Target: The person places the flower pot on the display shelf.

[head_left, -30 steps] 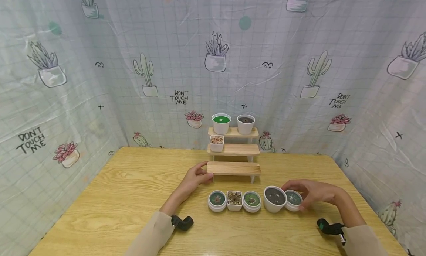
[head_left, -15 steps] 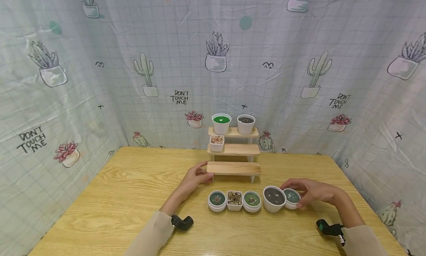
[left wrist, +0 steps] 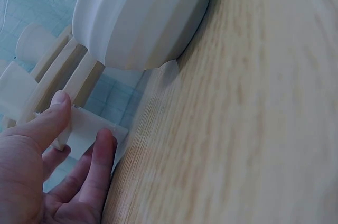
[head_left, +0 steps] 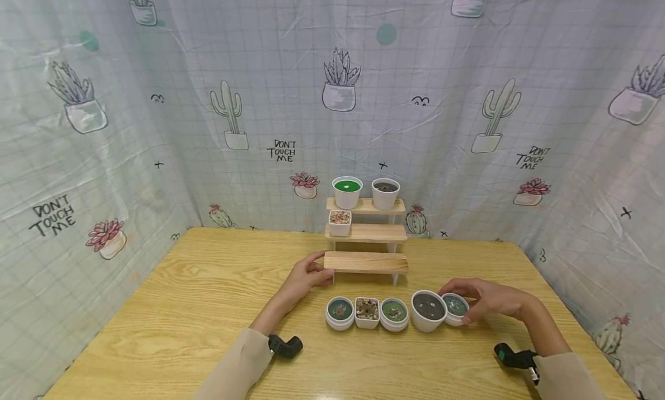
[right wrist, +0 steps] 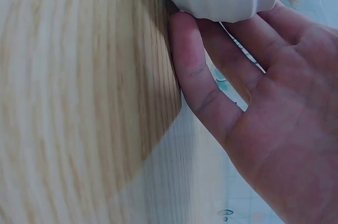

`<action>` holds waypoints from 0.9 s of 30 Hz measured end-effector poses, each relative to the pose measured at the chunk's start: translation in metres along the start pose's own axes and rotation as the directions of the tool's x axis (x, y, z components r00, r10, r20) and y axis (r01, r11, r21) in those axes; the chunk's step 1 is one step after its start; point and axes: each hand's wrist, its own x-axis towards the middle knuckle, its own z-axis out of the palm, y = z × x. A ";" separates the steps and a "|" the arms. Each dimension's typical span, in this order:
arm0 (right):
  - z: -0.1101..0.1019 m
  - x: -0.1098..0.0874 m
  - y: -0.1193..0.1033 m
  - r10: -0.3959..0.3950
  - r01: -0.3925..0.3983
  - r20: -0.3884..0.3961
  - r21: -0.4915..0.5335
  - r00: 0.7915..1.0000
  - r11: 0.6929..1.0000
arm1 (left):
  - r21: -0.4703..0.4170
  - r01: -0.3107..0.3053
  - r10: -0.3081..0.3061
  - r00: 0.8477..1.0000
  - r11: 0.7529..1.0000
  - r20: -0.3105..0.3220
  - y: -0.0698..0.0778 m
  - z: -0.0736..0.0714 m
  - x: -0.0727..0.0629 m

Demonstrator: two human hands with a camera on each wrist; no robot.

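the right hand holds the small round pot at the right end of the near row on the worktop, its fingers curved round the right side. the left hand pinches the left end of the stand at the lowest shelf, fingers narrow on its edge.

the likeliest trouble is crowding: the large pot sits against the small one or just beside it, and a fingertip reaches close to its far rim, so a sideways drag or a careless lift could nudge it left into the green-topped pot. a loose grip on the ridged wall might let the small pot tip and spill. if the left hand jerks, the stand could shift and topple the green-filled pot and the brown-filled pot on top, or the square pot at the left of the middle shelf.

the curtain reads "don't touch me" at left, centre and right; no brand or label is readable on the pots.
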 end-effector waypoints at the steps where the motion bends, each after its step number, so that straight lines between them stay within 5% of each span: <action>1: 0.000 0.000 0.000 -0.001 0.001 0.001 0.002 1.000 1.000 | 0.001 -0.001 0.001 1.000 1.000 -0.001 0.000 0.000 0.000; 15: -0.002 0.000 0.007 0.035 -0.035 0.000 0.010 0.999 0.999 | 0.023 -0.032 0.032 0.999 0.999 0.003 0.000 0.001 0.003; 27: 0.000 0.001 0.007 -0.022 0.022 0.000 0.004 1.000 1.000 | 0.010 -0.011 0.011 1.000 1.000 0.000 -0.001 0.000 0.002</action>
